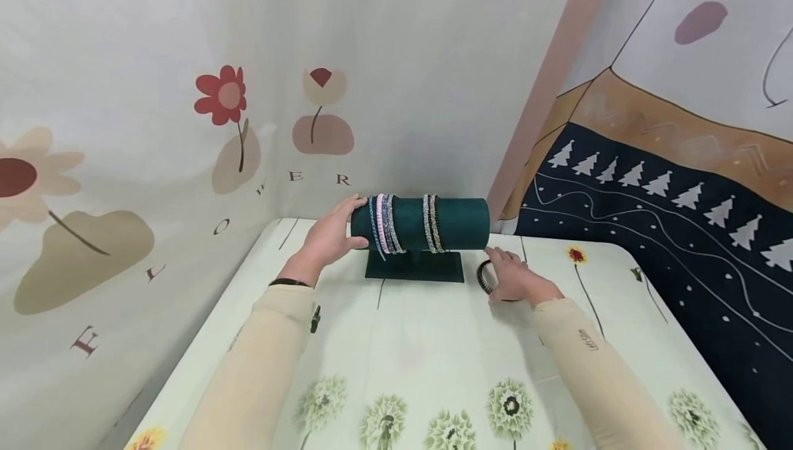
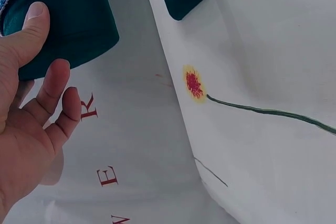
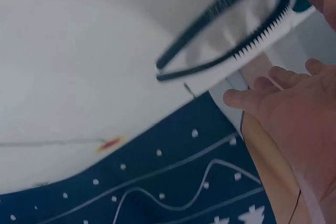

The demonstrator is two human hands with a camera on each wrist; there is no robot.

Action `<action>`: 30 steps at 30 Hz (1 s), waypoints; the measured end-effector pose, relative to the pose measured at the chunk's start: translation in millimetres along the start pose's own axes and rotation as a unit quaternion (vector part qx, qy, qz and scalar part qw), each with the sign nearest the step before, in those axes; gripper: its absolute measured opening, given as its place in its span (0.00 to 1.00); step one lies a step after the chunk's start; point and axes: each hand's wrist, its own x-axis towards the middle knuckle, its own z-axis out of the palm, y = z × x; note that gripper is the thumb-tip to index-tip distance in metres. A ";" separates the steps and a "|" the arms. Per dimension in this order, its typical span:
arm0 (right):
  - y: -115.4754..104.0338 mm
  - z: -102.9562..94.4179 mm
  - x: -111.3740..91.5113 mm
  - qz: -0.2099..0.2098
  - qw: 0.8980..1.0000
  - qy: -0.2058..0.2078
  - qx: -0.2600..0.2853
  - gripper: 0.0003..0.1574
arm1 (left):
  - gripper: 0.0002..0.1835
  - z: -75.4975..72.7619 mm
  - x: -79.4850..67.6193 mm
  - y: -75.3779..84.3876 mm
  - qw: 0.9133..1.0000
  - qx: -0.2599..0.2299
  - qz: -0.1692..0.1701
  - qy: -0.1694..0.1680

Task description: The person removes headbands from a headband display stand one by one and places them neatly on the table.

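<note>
A dark green cylindrical display stand (image 1: pixel 458 219) on a flat base (image 1: pixel 415 268) carries several headbands, among them a pink headband (image 1: pixel 381 219), a blue headband (image 1: pixel 374 219) and a pale beaded headband (image 1: pixel 431 223). My left hand (image 1: pixel 330 231) grips the cylinder's left end, thumb (image 2: pixel 35 22) on one side and the index finger partly hidden behind it. Right of the stand, a black toothed headband (image 3: pixel 215 11) is beside my right hand (image 1: pixel 514 278). In the right wrist view that hand's fingers (image 3: pixel 257 98) extend apart from it, the thumb near one bend.
A pale flower-printed cloth (image 1: pixel 421 340) covers the table. Behind hangs a light curtain (image 1: pixel 403 78) with printed flowers and letters. A dark blue patterned cloth (image 1: pixel 607 223) borders the table on the right.
</note>
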 end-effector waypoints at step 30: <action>-109.7 -99.1 2.7 -0.135 0.976 0.129 -0.113 0.96 | 0.49 -1.3 -2.2 1.6 1.000 0.016 0.000 0.002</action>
